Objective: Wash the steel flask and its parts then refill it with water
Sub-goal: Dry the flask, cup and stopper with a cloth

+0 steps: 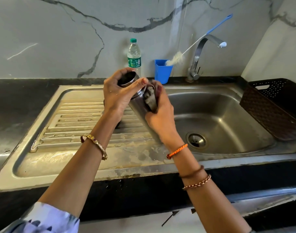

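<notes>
Between both hands (117, 96): steel flask (137, 103).

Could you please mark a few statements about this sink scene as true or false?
1. The left hand grips the steel flask near its open mouth. True.
2. The right hand presses a cloth against the flask's side. True.
3. Water is running from the tap. False: no stream shows below the spout.
4. The bottle brush lies in the sink. False: it stands in the blue cup behind the sink.
5. A plastic water bottle stands by the wall, behind the hands. True.
6. The dark basket sits left of the draining board. False: it is at the sink's right edge.
</notes>
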